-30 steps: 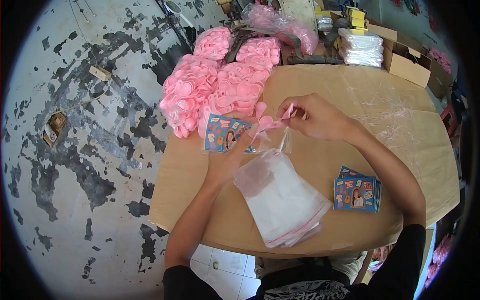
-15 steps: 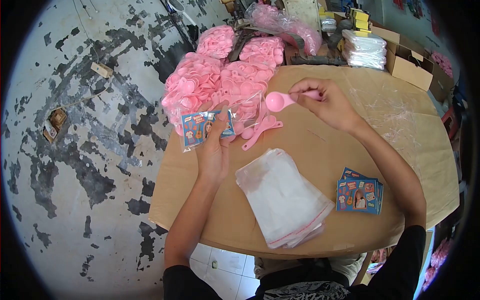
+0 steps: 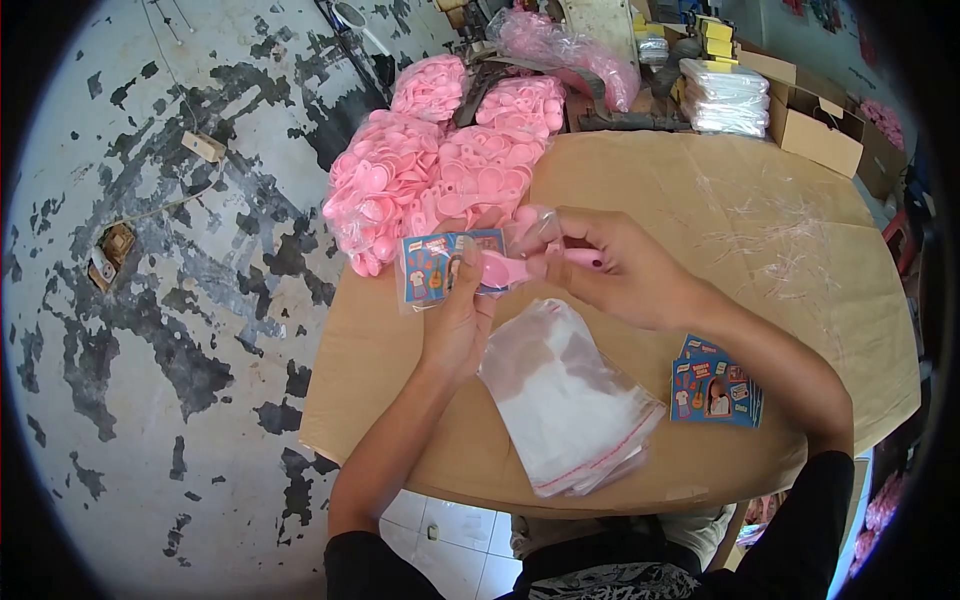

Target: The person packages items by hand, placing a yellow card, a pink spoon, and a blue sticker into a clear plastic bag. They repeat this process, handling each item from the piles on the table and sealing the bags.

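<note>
My left hand point(image 3: 459, 310) is closed on a clear plastic bag point(image 3: 412, 302) with a blue printed card point(image 3: 427, 270) inside it. A pink measuring spoon point(image 3: 508, 270) is pinched in my right hand point(image 3: 622, 262). Its bowl end lies at the bag's mouth, overlapping the card's right side, close to my left thumb. Just below, a stack of clear bags point(image 3: 565, 390) with a red-lined edge rests on the table. Near my right forearm sits a small pile of blue printed cards point(image 3: 715, 388).
Clear bags full of pink spoons point(image 3: 385, 185) are heaped at the back left of the brown-covered table point(image 3: 640, 175). Wrapped clear packs point(image 3: 727, 97) and an open cardboard box point(image 3: 815, 130) stand at the back right. Thin plastic scraps point(image 3: 775, 235) lie on the right side.
My right hand has brought the pink spoon down and left to the bag's mouth. The left hand, with the bag and card, has shifted right toward it.
</note>
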